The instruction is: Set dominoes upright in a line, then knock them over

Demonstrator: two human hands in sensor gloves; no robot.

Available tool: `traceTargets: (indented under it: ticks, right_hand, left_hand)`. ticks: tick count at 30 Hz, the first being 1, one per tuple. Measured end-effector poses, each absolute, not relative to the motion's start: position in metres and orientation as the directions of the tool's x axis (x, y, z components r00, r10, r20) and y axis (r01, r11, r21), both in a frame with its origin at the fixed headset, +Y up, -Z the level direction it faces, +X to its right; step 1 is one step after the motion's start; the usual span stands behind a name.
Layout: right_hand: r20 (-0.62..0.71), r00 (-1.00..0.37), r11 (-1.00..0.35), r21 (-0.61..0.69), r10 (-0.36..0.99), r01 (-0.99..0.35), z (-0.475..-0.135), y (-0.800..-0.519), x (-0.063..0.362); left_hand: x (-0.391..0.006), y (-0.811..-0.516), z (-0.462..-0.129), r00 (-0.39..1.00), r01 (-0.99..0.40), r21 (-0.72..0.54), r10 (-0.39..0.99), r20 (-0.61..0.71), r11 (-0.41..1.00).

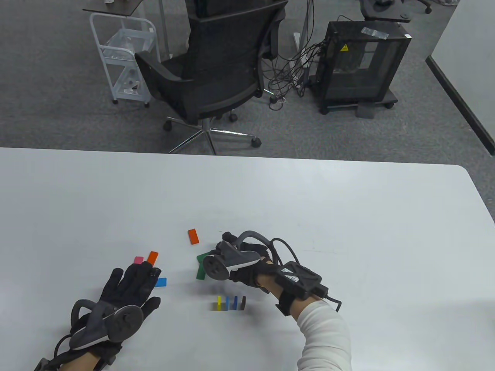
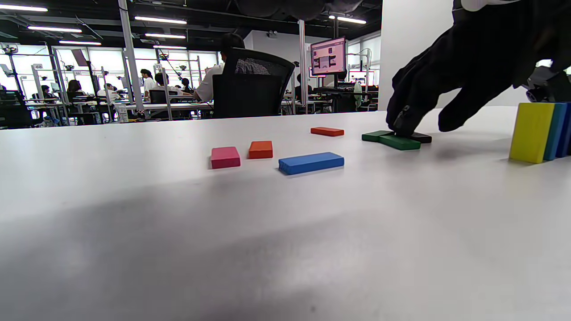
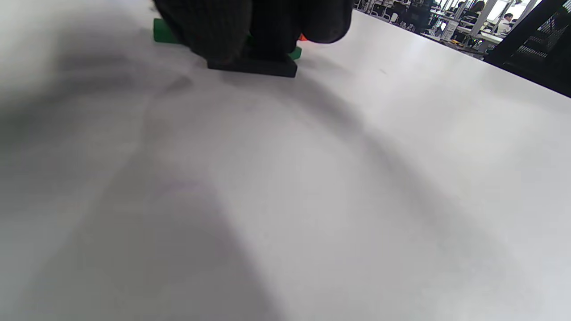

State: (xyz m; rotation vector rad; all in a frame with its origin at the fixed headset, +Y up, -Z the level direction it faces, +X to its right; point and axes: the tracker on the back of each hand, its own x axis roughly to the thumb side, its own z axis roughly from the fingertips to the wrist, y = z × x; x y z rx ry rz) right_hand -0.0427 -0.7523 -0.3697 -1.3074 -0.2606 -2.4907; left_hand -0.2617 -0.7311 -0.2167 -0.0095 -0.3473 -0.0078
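Observation:
A short row of standing dominoes [image 1: 231,303], yellow, two blue and black, stands near the table's front edge; the yellow one [image 2: 531,132] leads it in the left wrist view. Just beyond the row, my right hand [image 1: 224,247] curls down onto a flat black domino [image 2: 419,137] beside two green dominoes [image 2: 399,141]; its fingertips [image 3: 214,35] grip that black domino [image 3: 252,67]. My left hand [image 1: 135,282] lies flat on the table with straight fingers and holds nothing. Near it lie pink [image 2: 225,157], orange [image 2: 261,149] and blue [image 2: 311,162] dominoes.
Another orange domino [image 1: 193,236] lies flat further out on the white table [image 1: 348,216]. Beyond the table's far edge stand an office chair [image 1: 216,69], a white cart [image 1: 123,58] and a black cabinet [image 1: 363,62].

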Motion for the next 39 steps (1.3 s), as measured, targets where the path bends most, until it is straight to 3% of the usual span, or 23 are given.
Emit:
traceTargets:
  ticks: [14, 31, 39]
  right_hand:
    - [0.819, -0.524, -0.937, -0.048, -0.234, 0.345, -0.367, -0.752, -0.043]
    - [0.824, -0.522, -0.935, -0.024, -0.218, 0.353, -0.369, -0.763, -0.039]
    - [0.781, -0.583, -0.927, 0.016, -0.222, 0.374, -0.371, -0.744, -0.017]
  left_hand:
    - [-0.262, -0.731, -0.217, 0.940, 0.013, -0.006, -0.011, 0.340, 1.000]
    - [-0.262, -0.731, -0.216, 0.939, 0.016, 0.000, -0.016, 0.342, 1.000]
    - [-0.262, -0.730, -0.216, 0.941, 0.010, 0.004, -0.011, 0.339, 1.000]
